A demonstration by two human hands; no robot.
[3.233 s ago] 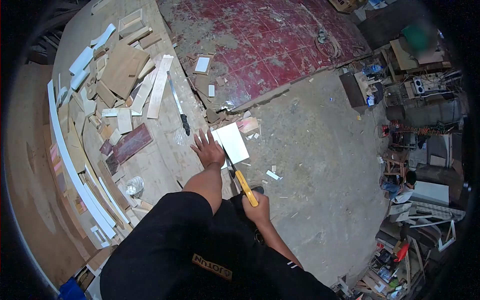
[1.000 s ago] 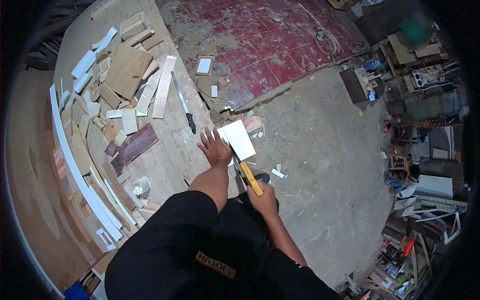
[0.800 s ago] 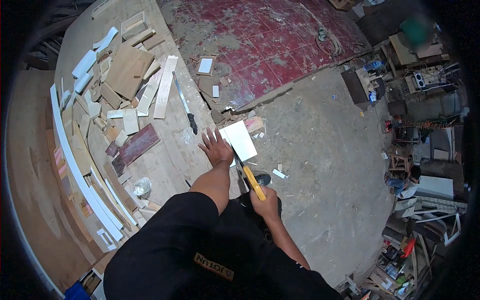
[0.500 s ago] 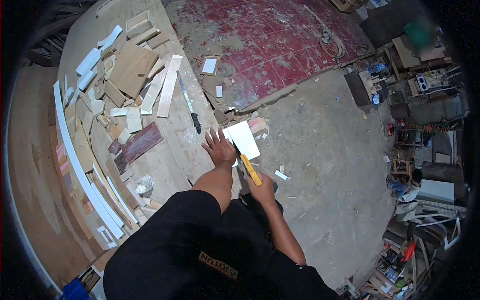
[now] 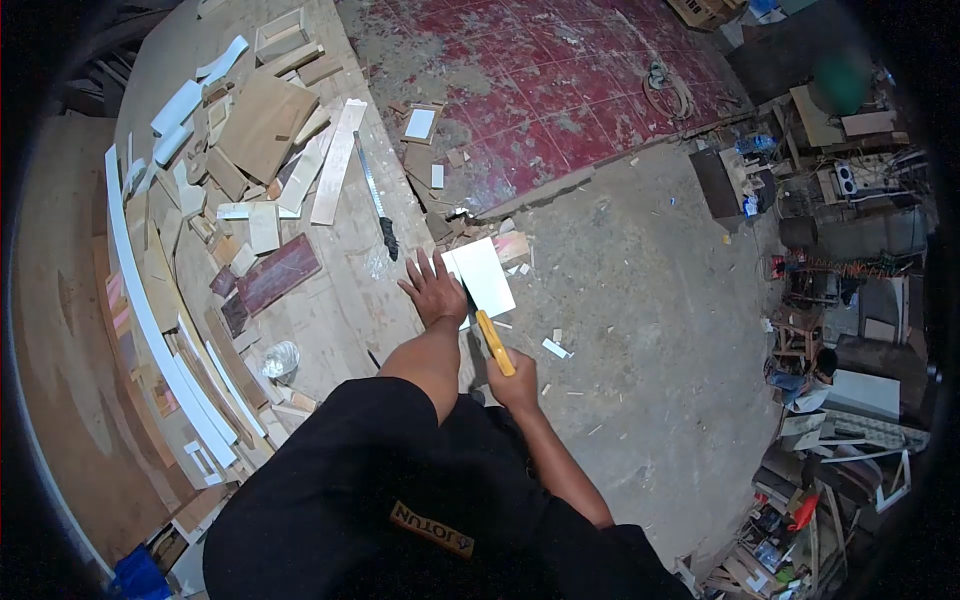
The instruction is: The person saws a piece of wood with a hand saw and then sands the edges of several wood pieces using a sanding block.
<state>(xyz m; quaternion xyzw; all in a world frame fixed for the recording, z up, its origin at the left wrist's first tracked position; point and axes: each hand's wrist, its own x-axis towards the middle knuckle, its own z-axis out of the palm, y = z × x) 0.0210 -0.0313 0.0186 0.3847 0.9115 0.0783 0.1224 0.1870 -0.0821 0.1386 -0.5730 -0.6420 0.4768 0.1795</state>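
Note:
A white board (image 5: 486,277) lies at the bench's right edge, part of it over the floor. My left hand (image 5: 437,292), fingers spread, presses flat on the board's left part and the bench beside it. In my right hand (image 5: 514,381) is the yellow handle of a saw (image 5: 494,343), just below the board. The dark blade runs up to the board beside my left hand; most of it is hard to make out. A thin strip tool with a dark grip (image 5: 389,238) lies on the bench above my left hand.
Wood offcuts (image 5: 262,128) are heaped on the bench (image 5: 345,300) at the left, with a dark red block (image 5: 279,274) and a clear plastic roll (image 5: 281,360). White scraps (image 5: 556,348) dot the concrete floor. A person (image 5: 812,378) sits far right.
My right hand has drawn slightly left and down with the saw. My left hand stays spread on the board. The whole view has shifted a little.

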